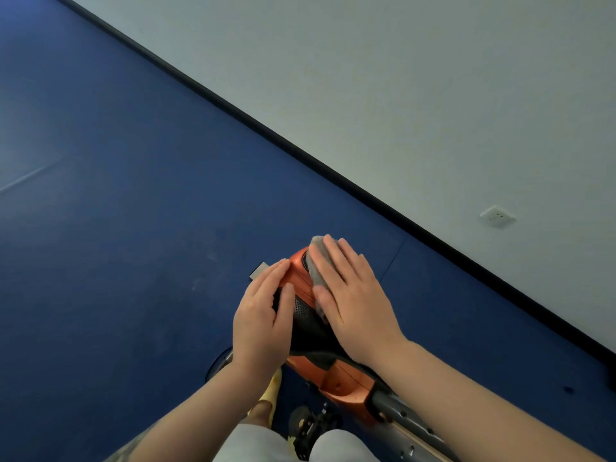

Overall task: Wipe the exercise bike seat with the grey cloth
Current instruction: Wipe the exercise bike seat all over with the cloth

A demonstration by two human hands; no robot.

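The orange and black exercise bike seat (301, 306) runs from lower right to upper middle of the head view. My right hand (353, 295) lies flat on the grey cloth (315, 258), pressing it onto the far right side of the seat; most of the cloth is hidden under the palm. On the seat's left edge rests my left hand (263, 321), fingers together and thumb on the black perforated part, holding the seat steady. The seat's middle shows between the two hands.
A grey metal seat post (406, 418) leads off to the lower right. A black pedal (313, 428) and my knees sit at the bottom. Blue floor (133, 228) spreads left; a pale wall (433, 95) with a socket (497, 216) and a black skirting stands right.
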